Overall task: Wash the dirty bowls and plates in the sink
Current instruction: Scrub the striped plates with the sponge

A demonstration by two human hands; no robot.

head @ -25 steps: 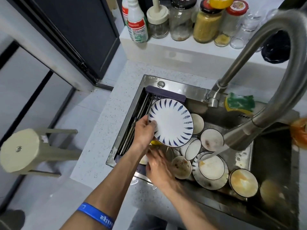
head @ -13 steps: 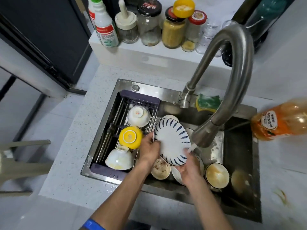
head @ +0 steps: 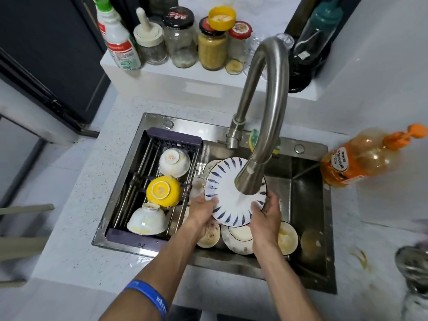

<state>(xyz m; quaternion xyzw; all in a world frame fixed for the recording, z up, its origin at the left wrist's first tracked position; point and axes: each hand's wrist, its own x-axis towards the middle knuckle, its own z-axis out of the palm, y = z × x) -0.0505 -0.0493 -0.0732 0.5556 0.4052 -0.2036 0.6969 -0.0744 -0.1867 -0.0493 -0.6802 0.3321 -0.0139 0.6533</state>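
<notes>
In the head view, we hold the plate (head: 228, 200) directly under the tap (head: 251, 181), tilted, its face toward the spout and its near edge toward us. Our left hand (head: 201, 210) pinches the rim left of the tap; our right hand (head: 266, 217) grips the rim right of it. We judge both equally near. Dirty bowls (head: 286, 238) lie below the tap in the sink (head: 308, 200).

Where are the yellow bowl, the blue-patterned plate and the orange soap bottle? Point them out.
yellow bowl (head: 163, 190): head view, on its upturned base, in the rack.
blue-patterned plate (head: 228, 201): head view, on its white centre, below the faucet spout.
orange soap bottle (head: 361, 157): head view, on its clear body beside the label.
</notes>
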